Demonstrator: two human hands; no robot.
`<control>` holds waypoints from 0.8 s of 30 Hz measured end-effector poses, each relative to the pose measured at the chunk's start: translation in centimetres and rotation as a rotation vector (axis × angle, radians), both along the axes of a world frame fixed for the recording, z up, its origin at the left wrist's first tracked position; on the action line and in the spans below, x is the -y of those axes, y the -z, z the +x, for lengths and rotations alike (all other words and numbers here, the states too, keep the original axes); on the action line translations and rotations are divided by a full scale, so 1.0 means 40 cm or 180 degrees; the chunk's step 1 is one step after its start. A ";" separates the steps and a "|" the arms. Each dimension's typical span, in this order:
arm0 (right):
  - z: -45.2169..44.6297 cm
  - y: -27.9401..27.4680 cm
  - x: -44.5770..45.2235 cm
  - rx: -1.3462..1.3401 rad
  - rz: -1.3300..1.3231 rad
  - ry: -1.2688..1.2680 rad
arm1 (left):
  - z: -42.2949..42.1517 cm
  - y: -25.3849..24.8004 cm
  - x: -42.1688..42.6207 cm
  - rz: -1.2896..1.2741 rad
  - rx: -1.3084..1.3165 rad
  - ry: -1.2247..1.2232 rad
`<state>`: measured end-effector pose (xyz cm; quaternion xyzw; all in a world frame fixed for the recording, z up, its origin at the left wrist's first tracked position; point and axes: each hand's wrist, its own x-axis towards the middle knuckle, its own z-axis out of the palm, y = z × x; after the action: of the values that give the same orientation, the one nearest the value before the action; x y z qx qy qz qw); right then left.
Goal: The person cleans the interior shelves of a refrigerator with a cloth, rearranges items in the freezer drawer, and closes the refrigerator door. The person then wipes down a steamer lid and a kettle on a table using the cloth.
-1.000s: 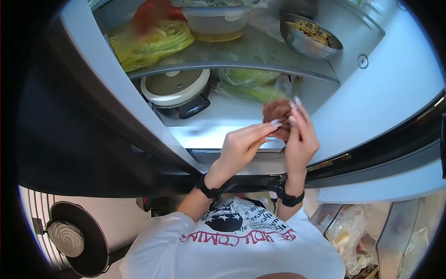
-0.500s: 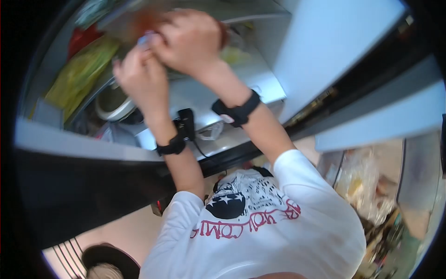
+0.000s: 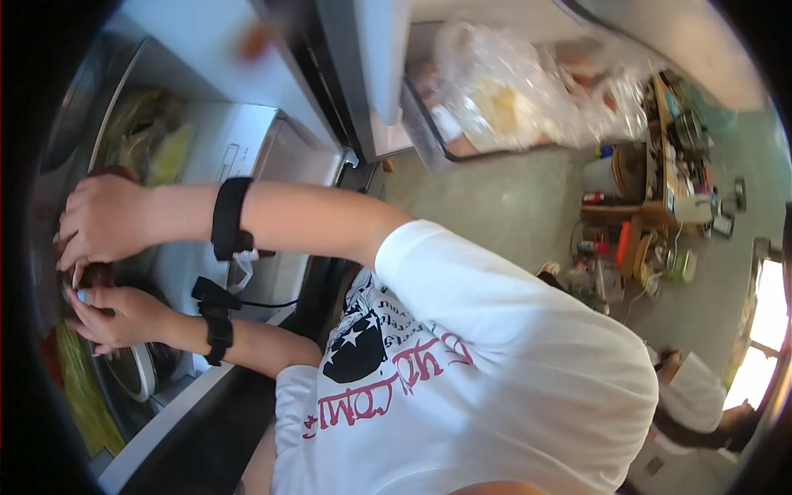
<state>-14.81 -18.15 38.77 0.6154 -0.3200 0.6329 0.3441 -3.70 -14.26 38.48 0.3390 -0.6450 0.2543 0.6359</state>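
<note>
At the left of the head view, both hands meet inside the open fridge around a reddish-brown item (image 3: 100, 275). My right hand (image 3: 107, 219) is the upper one, its fingers curled over the item, with another brown bit showing behind its knuckles. Just below it, my left hand (image 3: 115, 318) pinches the item with bent fingers. What the item is stays unclear, as the hands cover most of it. Under my left hand is the pale rim of a round pot (image 3: 144, 371), beside a yellow-green bag (image 3: 87, 396). Greens in a clear bag (image 3: 169, 157) lie above my right wrist.
A door bin (image 3: 429, 148) holding clear plastic bags (image 3: 503, 99) juts out at the top. Cluttered shelves (image 3: 660, 140) stand at the right. Another person in a white top (image 3: 695, 392) is at the lower right. The fridge wall edge (image 3: 173, 412) runs below my left arm.
The view has turned strongly, so the fridge and both hands now lie at the left. The hands remain together around the brown item, and the room and another person have come into view.
</note>
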 end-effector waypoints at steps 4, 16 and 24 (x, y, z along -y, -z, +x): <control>0.024 0.097 -0.081 0.0587 -0.0283 0.0074 | -0.116 0.063 -0.098 0.0050 -0.1073 0.1057; -0.060 0.404 -0.244 0.0700 0.2299 0.0577 | -0.108 0.322 -0.113 0.2126 0.0919 0.1393; -0.089 0.443 -0.244 0.0396 0.1989 0.0508 | -0.110 0.355 -0.138 0.1983 0.0905 0.1230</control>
<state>-18.35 -8.40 21.06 0.6244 -0.5663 0.5115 0.1668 -8.10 -8.76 24.30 0.3495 -0.8249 -0.0335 0.4430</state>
